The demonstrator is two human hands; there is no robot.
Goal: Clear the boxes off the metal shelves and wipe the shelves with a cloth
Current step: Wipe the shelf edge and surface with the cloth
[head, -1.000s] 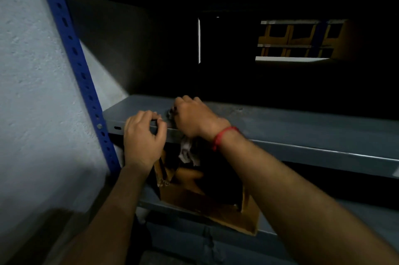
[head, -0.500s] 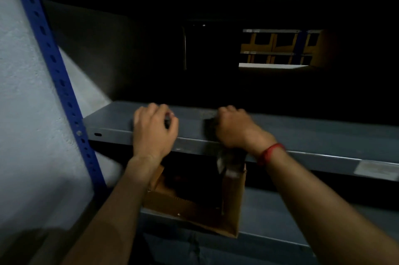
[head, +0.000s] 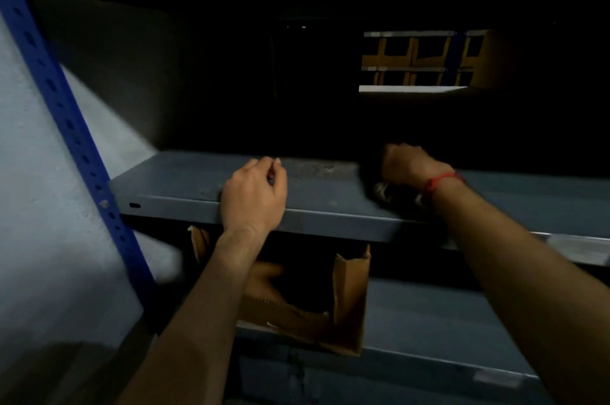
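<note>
Right hand grips cloth on shelf | left hand curled, resting on shelf edge

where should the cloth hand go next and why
Probably sweep the right hand and its cloth leftward along the shelf. A pale dusty patch shows between it and the left hand, which rests on the front edge. The dim light makes this a guess.
</note>
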